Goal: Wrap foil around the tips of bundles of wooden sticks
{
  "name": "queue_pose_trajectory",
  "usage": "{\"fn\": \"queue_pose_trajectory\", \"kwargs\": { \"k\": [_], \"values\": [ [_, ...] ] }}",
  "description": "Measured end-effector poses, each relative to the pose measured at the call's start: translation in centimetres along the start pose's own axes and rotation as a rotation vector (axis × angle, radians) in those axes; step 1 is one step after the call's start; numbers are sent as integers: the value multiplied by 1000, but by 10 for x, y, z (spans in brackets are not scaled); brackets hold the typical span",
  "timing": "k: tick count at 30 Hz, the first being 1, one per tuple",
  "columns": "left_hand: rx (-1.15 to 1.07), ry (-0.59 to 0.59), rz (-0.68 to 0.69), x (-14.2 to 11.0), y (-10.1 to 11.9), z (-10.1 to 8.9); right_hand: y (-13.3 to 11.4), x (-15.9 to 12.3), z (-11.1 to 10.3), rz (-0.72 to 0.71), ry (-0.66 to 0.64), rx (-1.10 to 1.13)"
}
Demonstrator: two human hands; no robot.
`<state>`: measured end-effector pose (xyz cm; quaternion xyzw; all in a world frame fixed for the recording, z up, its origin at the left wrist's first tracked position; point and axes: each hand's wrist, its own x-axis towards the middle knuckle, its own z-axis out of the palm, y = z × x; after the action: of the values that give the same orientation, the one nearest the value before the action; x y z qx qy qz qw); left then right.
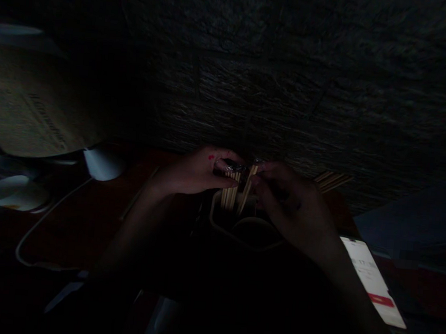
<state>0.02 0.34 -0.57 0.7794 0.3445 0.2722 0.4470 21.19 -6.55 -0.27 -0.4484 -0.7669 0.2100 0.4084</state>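
The scene is very dark. My left hand (pixel 197 172) is closed round a bundle of wooden chopsticks (pixel 229 194), which stand upright with their lower ends inside an angular dark container (pixel 212 213). My right hand (pixel 292 198) pinches a few more chopsticks (pixel 246 190) by their upper ends; these lean slightly and also reach down into the container. Shiny clear plastic film (pixel 235 166) shows around the top ends, between my two hands. A rounded rim shows inside the container, but what it belongs to is too dark to make out.
More thin sticks (pixel 332 182) lie behind my right wrist, by the stone-textured wall (pixel 229 85). A lit phone (pixel 370 279) rests at right. At left are a brown paper bag (pixel 31 100), a white cone-shaped object (pixel 102 165), a pale bowl (pixel 14 192) and a white cable (pixel 28 239).
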Motion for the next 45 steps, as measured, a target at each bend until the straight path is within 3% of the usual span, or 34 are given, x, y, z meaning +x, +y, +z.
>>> {"fn": "queue_pose_trajectory", "kwargs": {
  "k": [6,18,45],
  "values": [
    [26,7,4,-1,3,0,-2,-3,-2,-11,46,-12],
    [-19,11,35,2,0,3,14,10,9,116,-160,-77],
    [62,-34,20,2,0,1,14,9,11,175,-209,-44]
  ]
}}
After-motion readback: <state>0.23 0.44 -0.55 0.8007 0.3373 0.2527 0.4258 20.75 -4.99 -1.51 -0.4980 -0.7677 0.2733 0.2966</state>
